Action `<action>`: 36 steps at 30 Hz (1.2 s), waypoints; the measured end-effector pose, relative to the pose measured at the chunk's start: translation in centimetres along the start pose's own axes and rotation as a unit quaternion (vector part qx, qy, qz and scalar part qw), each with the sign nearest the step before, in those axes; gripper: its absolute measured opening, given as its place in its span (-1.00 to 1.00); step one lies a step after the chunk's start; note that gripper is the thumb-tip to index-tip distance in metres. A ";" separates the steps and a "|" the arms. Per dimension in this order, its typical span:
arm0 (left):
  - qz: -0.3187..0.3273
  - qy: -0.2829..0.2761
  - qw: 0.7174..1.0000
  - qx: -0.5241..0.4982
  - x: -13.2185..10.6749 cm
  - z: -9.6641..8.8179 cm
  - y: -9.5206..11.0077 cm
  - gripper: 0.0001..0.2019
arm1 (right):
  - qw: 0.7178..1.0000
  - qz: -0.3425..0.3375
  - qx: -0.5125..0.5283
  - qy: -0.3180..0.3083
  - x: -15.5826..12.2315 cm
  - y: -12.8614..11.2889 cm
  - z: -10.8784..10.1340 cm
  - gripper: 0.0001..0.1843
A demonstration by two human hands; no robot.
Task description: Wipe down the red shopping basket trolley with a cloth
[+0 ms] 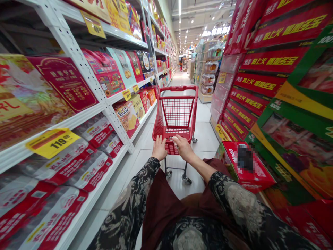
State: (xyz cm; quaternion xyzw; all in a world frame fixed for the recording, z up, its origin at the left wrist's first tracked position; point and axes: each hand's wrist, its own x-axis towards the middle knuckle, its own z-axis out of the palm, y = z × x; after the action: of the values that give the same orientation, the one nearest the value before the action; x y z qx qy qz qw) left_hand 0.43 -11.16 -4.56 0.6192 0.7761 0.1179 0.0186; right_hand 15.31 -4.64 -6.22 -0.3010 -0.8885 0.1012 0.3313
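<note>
The left hand (159,148) and the right hand (183,147) are both closed around the near handle (170,148) of a small red wire shopping cart (178,89), which stands on the white tile floor (145,156). Left of the cart, white perforated metal shelving (75,66) carries boxed goods and a yellow price tag (52,143). Right of the cart rise stacked red and green cartons (270,86), with a red box (247,166) lying just beside them at the bottom.
</note>
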 end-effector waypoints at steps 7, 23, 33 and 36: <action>0.001 -0.009 1.000 0.020 0.3 0.3 0.0 -0.35 | 0.994 0.070 -0.020 0.077 -0.4 3.4 -1.6 -0.60; -0.027 -0.015 0.998 0.058 -0.6 0.1 1.1 -0.35 | 0.994 0.102 -0.026 0.023 -1.7 1.7 -3.9 -0.49; -0.033 -0.025 0.998 0.049 -0.5 0.1 1.7 -0.35 | 0.995 0.081 -0.065 0.000 -1.4 1.4 -4.9 -0.60; -0.030 -0.025 0.998 0.046 -0.8 0.0 1.8 -0.35 | 0.998 0.045 -0.050 -0.020 -1.7 -0.2 -3.0 -0.59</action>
State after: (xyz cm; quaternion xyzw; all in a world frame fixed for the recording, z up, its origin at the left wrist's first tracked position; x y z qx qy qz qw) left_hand 2.36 -11.53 -4.25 0.5988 0.7981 0.0655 0.0131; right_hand 18.18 -5.92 -4.72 -0.3546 -0.8847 0.0772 0.2927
